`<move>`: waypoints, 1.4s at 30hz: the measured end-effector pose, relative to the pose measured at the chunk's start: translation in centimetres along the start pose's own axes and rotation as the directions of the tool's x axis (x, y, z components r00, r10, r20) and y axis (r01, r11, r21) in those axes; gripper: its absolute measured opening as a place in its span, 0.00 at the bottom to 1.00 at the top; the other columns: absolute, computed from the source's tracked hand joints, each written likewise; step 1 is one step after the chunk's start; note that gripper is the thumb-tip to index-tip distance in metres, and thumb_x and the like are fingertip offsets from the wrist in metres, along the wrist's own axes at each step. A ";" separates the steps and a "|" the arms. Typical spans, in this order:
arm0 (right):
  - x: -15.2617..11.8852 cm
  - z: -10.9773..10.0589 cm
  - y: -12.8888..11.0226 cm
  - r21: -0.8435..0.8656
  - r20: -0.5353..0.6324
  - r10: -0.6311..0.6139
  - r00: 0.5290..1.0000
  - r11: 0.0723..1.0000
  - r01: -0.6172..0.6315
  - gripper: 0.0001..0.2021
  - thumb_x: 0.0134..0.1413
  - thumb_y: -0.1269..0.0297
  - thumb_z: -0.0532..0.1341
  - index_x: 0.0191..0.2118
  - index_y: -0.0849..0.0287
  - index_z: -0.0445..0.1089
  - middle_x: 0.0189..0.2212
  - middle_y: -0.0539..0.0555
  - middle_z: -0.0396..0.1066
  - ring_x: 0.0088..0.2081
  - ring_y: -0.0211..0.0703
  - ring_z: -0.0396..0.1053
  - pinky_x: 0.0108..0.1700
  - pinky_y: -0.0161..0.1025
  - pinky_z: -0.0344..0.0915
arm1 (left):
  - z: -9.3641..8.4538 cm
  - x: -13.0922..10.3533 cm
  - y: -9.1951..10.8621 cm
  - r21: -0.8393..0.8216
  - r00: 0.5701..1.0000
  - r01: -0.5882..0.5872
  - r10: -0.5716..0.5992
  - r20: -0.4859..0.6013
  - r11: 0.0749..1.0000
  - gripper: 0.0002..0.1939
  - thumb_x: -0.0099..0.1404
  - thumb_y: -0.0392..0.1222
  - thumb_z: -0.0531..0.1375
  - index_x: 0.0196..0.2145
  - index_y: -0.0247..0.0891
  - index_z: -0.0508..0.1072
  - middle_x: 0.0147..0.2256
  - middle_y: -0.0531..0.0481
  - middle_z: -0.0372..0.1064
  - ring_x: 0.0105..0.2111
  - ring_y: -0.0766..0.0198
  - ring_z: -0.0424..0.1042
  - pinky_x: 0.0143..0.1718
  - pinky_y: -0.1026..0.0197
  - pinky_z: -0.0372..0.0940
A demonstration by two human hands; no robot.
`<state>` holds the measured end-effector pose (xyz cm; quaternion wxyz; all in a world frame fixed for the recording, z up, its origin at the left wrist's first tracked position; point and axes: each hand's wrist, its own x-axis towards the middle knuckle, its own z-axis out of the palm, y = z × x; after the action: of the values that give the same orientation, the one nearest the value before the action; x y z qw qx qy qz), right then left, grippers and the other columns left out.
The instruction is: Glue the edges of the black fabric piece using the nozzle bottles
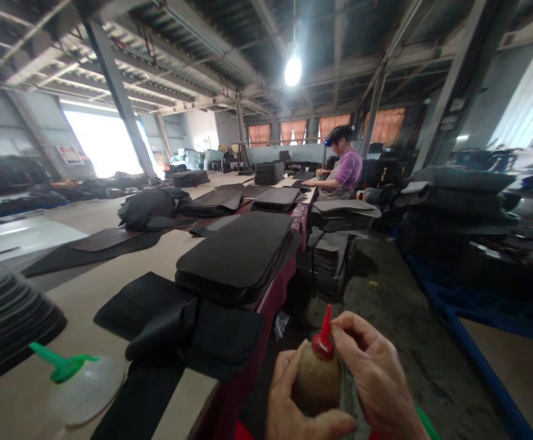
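My left hand [289, 391] is wrapping round a rounded, brownish bottle [316, 388], thumb and fingers pressing on its sides, while my right hand [379, 363] is bringing its thumb and forefinger up beside the red nozzle [324, 336]; whether they are pinching it or just touching it, I cannot tell. I am holding the bottle off the bench [191, 406], just past its near right edge and above the floor, with the nozzle pointing up. I am judging this to be a handling step at the nozzle, with nothing being applied yet; the next move is calling for a steady left grip without hard squeezing, and a careful right fingertip. Nearest on the bench, dark folded pieces [223, 342] are lying by the right edge, and a whitish container [87, 391] with a green nozzle [65, 366] is sitting toward the near left corner. Beyond the folded pieces, a stack of dark sheets [239, 250] is lying along the right edge, and farther along it a person in purple [349, 168] is working.
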<state>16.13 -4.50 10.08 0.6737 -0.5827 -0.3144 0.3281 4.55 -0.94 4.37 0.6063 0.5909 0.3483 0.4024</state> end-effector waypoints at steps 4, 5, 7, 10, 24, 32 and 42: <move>0.0 0.3 0.0 -0.023 0.083 0.009 0.997 1.000 -0.007 0.18 0.50 0.52 0.66 0.26 0.62 0.64 0.22 0.50 0.65 0.25 0.33 0.62 0.29 0.27 0.61 | 0.3 0.0 -0.2 0.018 0.999 0.015 -0.015 -0.034 1.000 0.34 0.37 0.29 0.66 0.47 0.39 0.77 0.40 0.50 0.74 0.41 0.53 0.75 0.43 0.61 0.70; -0.1 0.3 0.1 -0.016 0.109 0.019 0.994 1.000 -0.017 0.18 0.51 0.52 0.66 0.26 0.62 0.64 0.23 0.50 0.65 0.25 0.33 0.62 0.29 0.28 0.61 | 0.4 0.0 -0.4 0.022 0.998 0.009 -0.008 -0.055 1.000 0.31 0.39 0.30 0.65 0.45 0.38 0.77 0.38 0.50 0.74 0.39 0.53 0.75 0.42 0.61 0.70; -0.1 0.3 0.3 0.012 0.144 0.037 0.989 0.999 -0.039 0.19 0.52 0.51 0.66 0.26 0.62 0.63 0.23 0.50 0.66 0.25 0.34 0.61 0.29 0.28 0.61 | 0.7 -0.1 -0.7 0.008 0.996 -0.018 0.019 -0.093 1.000 0.28 0.40 0.31 0.64 0.43 0.38 0.77 0.36 0.50 0.75 0.38 0.54 0.76 0.41 0.61 0.70; -0.3 0.2 0.5 -0.039 0.167 0.039 0.985 0.999 -0.032 0.17 0.55 0.51 0.62 0.28 0.61 0.63 0.24 0.50 0.66 0.25 0.35 0.62 0.28 0.30 0.60 | 0.9 -0.4 -1.1 -0.057 0.989 -0.055 0.047 -0.139 0.997 0.26 0.39 0.30 0.64 0.40 0.38 0.78 0.36 0.52 0.75 0.38 0.55 0.75 0.41 0.63 0.70; -1.2 0.6 0.5 -0.512 0.071 -0.386 0.920 0.778 0.366 0.12 0.57 0.63 0.55 0.24 0.59 0.63 0.22 0.49 0.63 0.25 0.33 0.62 0.28 0.29 0.60 | 2.2 -1.1 0.5 -0.381 0.978 0.110 -0.168 -0.123 0.918 0.24 0.36 0.29 0.70 0.36 0.35 0.77 0.29 0.52 0.79 0.29 0.60 0.77 0.31 0.67 0.71; -2.2 2.2 0.2 -0.102 -0.068 -0.041 0.997 0.994 0.033 0.14 0.51 0.54 0.61 0.27 0.60 0.61 0.23 0.48 0.61 0.26 0.33 0.58 0.28 0.27 0.58 | 2.1 -0.8 0.3 -0.420 0.977 0.120 -0.183 -0.112 0.899 0.25 0.36 0.31 0.71 0.37 0.36 0.77 0.30 0.51 0.80 0.30 0.58 0.79 0.32 0.66 0.72; -1.9 1.3 0.3 0.105 0.175 0.105 0.979 0.987 -0.124 0.18 0.54 0.50 0.66 0.35 0.62 0.67 0.30 0.51 0.67 0.30 0.34 0.63 0.32 0.27 0.63 | 1.2 -0.4 -0.6 -0.484 0.980 0.135 -0.187 -0.060 0.865 0.27 0.38 0.32 0.68 0.41 0.35 0.75 0.30 0.49 0.80 0.29 0.59 0.77 0.31 0.64 0.70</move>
<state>14.00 -5.25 9.87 0.6571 -0.5301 -0.3168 0.4323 5.48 -1.77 3.80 0.7454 0.3700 0.3181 0.4542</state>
